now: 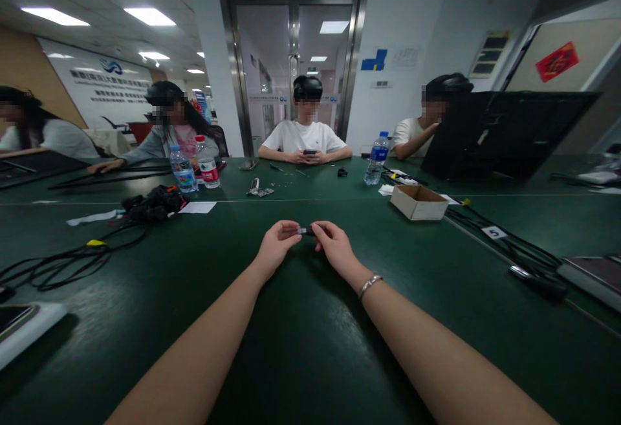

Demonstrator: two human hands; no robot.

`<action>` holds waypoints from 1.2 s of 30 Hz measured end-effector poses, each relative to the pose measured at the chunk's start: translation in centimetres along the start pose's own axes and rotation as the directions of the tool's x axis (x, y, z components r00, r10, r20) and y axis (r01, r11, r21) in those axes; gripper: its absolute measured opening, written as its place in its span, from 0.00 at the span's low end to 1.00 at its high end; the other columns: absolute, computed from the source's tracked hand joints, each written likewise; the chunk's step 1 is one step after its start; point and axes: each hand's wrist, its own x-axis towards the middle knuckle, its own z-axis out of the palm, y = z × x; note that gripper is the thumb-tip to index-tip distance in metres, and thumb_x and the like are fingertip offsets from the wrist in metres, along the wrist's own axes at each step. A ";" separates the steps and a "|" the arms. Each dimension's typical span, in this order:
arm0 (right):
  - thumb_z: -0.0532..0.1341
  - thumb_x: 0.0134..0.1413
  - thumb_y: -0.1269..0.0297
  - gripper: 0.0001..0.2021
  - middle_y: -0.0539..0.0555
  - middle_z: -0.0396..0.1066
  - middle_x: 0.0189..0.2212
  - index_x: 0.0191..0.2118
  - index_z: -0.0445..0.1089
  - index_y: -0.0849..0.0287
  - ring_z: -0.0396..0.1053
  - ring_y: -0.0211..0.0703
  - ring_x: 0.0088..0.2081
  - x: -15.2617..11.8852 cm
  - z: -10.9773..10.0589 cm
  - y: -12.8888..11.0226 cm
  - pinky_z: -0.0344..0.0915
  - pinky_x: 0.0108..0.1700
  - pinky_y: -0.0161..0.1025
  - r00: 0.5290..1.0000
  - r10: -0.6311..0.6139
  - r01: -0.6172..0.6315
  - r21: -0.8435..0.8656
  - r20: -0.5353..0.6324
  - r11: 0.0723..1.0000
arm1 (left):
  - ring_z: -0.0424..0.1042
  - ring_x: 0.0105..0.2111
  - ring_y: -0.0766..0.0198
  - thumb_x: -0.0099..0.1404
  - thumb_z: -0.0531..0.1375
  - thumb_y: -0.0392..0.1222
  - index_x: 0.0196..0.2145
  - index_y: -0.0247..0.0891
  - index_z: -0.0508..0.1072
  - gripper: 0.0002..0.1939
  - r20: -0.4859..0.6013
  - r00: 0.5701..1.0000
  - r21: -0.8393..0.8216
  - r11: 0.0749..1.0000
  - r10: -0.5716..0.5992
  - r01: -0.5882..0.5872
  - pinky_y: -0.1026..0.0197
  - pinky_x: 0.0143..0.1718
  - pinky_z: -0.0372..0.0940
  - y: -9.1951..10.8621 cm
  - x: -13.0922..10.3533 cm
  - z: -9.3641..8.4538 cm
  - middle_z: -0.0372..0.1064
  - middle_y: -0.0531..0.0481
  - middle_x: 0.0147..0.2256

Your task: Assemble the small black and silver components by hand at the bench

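Both my hands meet over the middle of the green table, pinching a small black USB stick (305, 231) between them. Its pale, shiny end points left and sits at the fingertips of my left hand (279, 244). The dark body is pinched between the thumb and fingers of my right hand (334, 244), which has a silver bracelet (370, 285) at the wrist. The stick is held roughly level just above the tabletop, partly covered by my fingers.
An open cardboard box (419, 202) stands ahead to the right, near a water bottle (377, 160). Two more bottles (208, 165) and a black cable bundle (152, 205) are at left. Cables (509, 244) run along the right. Several people sit across the table (310, 334).
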 end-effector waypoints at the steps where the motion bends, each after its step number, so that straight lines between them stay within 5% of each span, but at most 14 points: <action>1: 0.59 0.51 0.53 0.16 0.49 0.69 0.25 0.39 0.70 0.61 0.62 0.32 0.19 0.0 0.0 0.1 0.60 0.23 0.32 1.000 0.000 0.000 0.003 -0.001 1.000 | 0.71 0.42 0.60 0.47 0.69 0.38 0.39 0.36 0.71 0.20 -0.021 1.000 -0.016 1.000 -0.008 0.008 0.55 0.47 0.64 0.1 0.0 0.1 0.71 0.44 0.43; 4: 0.59 0.51 0.53 0.16 0.50 0.70 0.28 0.39 0.69 0.60 0.62 0.32 0.19 0.1 0.1 0.2 0.60 0.23 0.32 1.000 -0.002 0.003 0.008 -0.003 1.000 | 0.72 0.40 0.61 0.49 0.68 0.39 0.42 0.37 0.70 0.21 -0.073 0.993 -0.069 0.994 -0.090 0.085 0.56 0.43 0.67 0.3 0.1 0.3 0.69 0.42 0.45; 8: 0.59 0.51 0.53 0.16 0.51 0.71 0.29 0.39 0.69 0.60 0.62 0.31 0.19 0.1 0.1 0.2 0.60 0.23 0.32 1.000 -0.006 0.006 0.013 -0.007 1.000 | 0.71 0.29 0.66 0.55 0.66 0.46 0.36 0.35 0.71 0.15 -0.032 0.982 -0.084 0.980 -0.184 0.181 0.61 0.34 0.67 0.1 0.3 0.4 0.71 0.46 0.33; 13: 0.59 0.50 0.52 0.17 0.51 0.70 0.29 0.40 0.68 0.60 0.62 0.32 0.19 0.1 0.0 0.2 0.60 0.23 0.32 1.000 -0.004 0.004 0.007 0.004 1.000 | 0.69 0.28 0.67 0.56 0.64 0.48 0.33 0.34 0.72 0.14 0.064 0.991 -0.011 0.993 -0.120 0.121 0.63 0.32 0.65 -0.3 0.2 0.3 0.70 0.49 0.28; 22: 0.59 0.50 0.53 0.17 0.51 0.70 0.28 0.40 0.69 0.61 0.63 0.32 0.19 0.2 0.0 0.4 0.60 0.23 0.31 1.000 -0.013 0.013 0.005 -0.001 1.000 | 0.71 0.37 0.62 0.50 0.67 0.40 0.38 0.37 0.73 0.15 0.093 0.996 0.065 0.998 0.010 -0.016 0.58 0.42 0.67 0.2 -0.2 0.2 0.71 0.46 0.39; 26: 0.59 0.50 0.53 0.17 0.50 0.70 0.27 0.40 0.69 0.61 0.62 0.31 0.18 0.2 0.1 0.6 0.58 0.21 0.31 1.000 -0.002 0.002 0.021 -0.014 1.000 | 0.72 0.34 0.65 0.52 0.67 0.40 0.45 0.38 0.69 0.22 0.035 0.997 0.025 0.998 -0.064 0.063 0.58 0.41 0.68 0.1 -0.1 0.3 0.70 0.47 0.39; 30: 0.59 0.51 0.54 0.16 0.50 0.70 0.28 0.40 0.69 0.61 0.62 0.31 0.18 0.2 0.2 0.5 0.59 0.23 0.31 1.000 -0.012 0.012 0.027 -0.012 1.000 | 0.72 0.30 0.68 0.58 0.64 0.40 0.41 0.35 0.69 0.14 0.030 0.986 -0.031 0.986 -0.164 0.165 0.62 0.36 0.69 -0.2 0.2 0.4 0.70 0.48 0.32; 36: 0.59 0.51 0.55 0.16 0.52 0.71 0.30 0.40 0.69 0.61 0.63 0.31 0.19 0.1 0.1 0.4 0.60 0.23 0.31 1.000 -0.007 0.007 0.014 -0.007 1.000 | 0.71 0.28 0.69 0.58 0.64 0.42 0.36 0.34 0.71 0.10 0.065 0.984 -0.028 0.985 -0.168 0.170 0.66 0.31 0.67 0.0 0.3 0.5 0.70 0.50 0.28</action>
